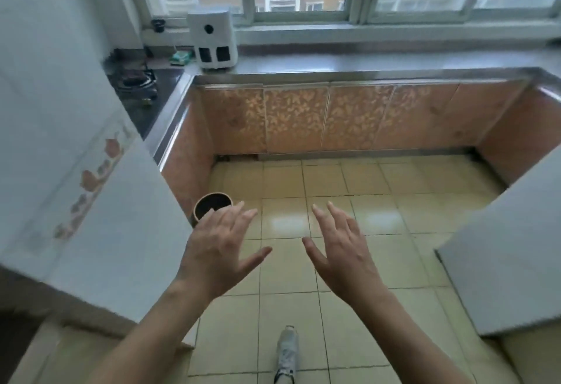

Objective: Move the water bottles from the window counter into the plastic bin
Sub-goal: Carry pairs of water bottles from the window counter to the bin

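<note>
My left hand [220,247] and my right hand [343,250] are both raised in front of me over the tiled floor, palms facing each other, fingers spread, holding nothing. The window counter [379,63] runs along the far wall under the window, well beyond my hands. No water bottle and no plastic bin show in this view.
A white appliance [212,39] stands at the counter's left end. A gas stove [138,80] sits on the dark left counter. A round dark pot [212,206] is on the floor by the left cabinet. White walls flank both sides. My shoe [287,353] is on the yellow tiles.
</note>
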